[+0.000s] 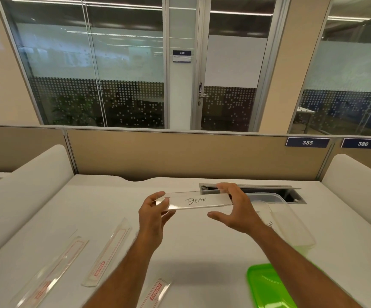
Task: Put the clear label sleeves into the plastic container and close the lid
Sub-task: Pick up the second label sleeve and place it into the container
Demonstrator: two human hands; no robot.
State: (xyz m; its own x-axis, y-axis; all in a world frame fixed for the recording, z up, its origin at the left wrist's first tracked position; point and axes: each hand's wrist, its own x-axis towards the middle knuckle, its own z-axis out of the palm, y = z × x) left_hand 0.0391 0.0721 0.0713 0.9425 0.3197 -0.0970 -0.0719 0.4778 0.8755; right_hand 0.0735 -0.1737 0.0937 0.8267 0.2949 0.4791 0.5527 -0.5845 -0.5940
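I hold a clear label sleeve (194, 201) with "DEAR" handwritten on its insert level above the white desk. My left hand (154, 213) pinches its left end. My right hand (235, 207) cups its right end, fingers behind it and thumb spread below. The clear plastic container (291, 223) stands at the right, partly behind my right wrist, with a sleeve leaning in it. Its green lid (266, 287) lies flat at the bottom right. Three more clear sleeves with red print lie at the lower left (51, 272), (108, 250), (156, 293).
A beige partition (180, 154) runs along the desk's far edge, with white dividers at both sides. A cable slot (253, 192) is cut into the desk just behind the held sleeve. Bare desk (104, 201) lies to the left.
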